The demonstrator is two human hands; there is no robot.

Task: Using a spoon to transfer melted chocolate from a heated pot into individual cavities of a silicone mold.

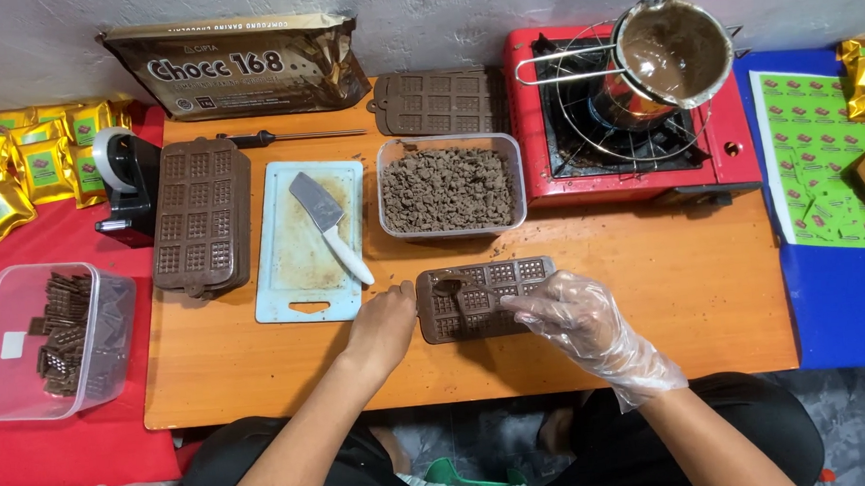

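While my left hand (pixel 386 326) presses bare fingers against the left end of the brown chocolate mould (pixel 482 298), steadying it without closing around it, my right hand (pixel 576 316), in a clear plastic glove, is pinched shut on the handle of a small spoon (pixel 458 289) whose bowl rests in a cavity near the mould's upper left. The mould lies flat on the wooden table (pixel 672 299), near its front edge, just right of centre.

At twelve o'clock from the mould sits a clear tub of chopped chocolate (pixel 449 186), close by. At ten o'clock lies a pale blue cutting board (pixel 296 270) with a white-handled knife (pixel 328 224) across it, and beyond that, toward nine o'clock, a stack of brown moulds (pixel 200 221). Farther at nine o'clock, off the table on red cloth, a clear box holds finished chocolate bars (pixel 62 331). At one o'clock a red gas stove (pixel 546 158) carries a metal pot of melted chocolate (pixel 669 51). Another empty mould (pixel 437 101) lies at twelve o'clock behind the tub.
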